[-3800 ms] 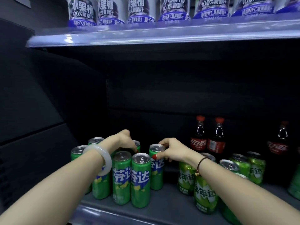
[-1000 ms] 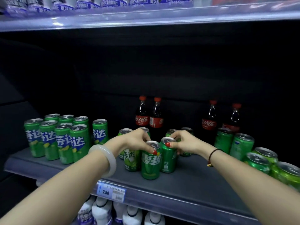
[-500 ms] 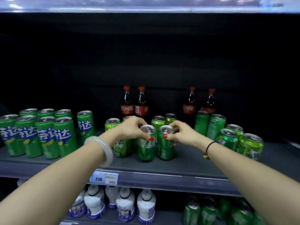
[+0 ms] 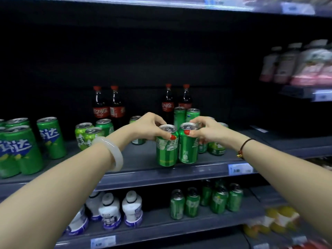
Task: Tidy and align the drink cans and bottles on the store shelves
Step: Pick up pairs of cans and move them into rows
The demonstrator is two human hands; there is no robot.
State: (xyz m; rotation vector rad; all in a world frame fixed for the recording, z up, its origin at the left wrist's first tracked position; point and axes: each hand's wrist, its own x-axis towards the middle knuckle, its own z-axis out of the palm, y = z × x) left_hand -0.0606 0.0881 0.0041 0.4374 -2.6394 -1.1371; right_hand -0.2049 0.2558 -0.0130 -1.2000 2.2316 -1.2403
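Observation:
Two green Sprite cans stand side by side near the front edge of the grey middle shelf [image 4: 143,169]. My left hand [image 4: 149,125] grips the top of the left can [image 4: 167,151], thumb on its front. Around the top of the right can [image 4: 187,150] curl the fingers of my right hand [image 4: 204,131]. More green cans [image 4: 186,115] stand just behind them, and lighter green cans [image 4: 215,148] sit partly hidden behind my right hand.
Tall green Fanta cans [image 4: 50,137] crowd the shelf's left end, with small green cans [image 4: 86,133] beside them. Cola bottles [image 4: 100,105] line the back. Below are white bottles [image 4: 109,211] and green cans [image 4: 206,200]. Pink-labelled bottles [image 4: 294,65] stand at upper right.
Both hands have carried the two Sprite cans rightward and forward along the shelf. The view has swung right, so the Fanta cans now sit at the far left.

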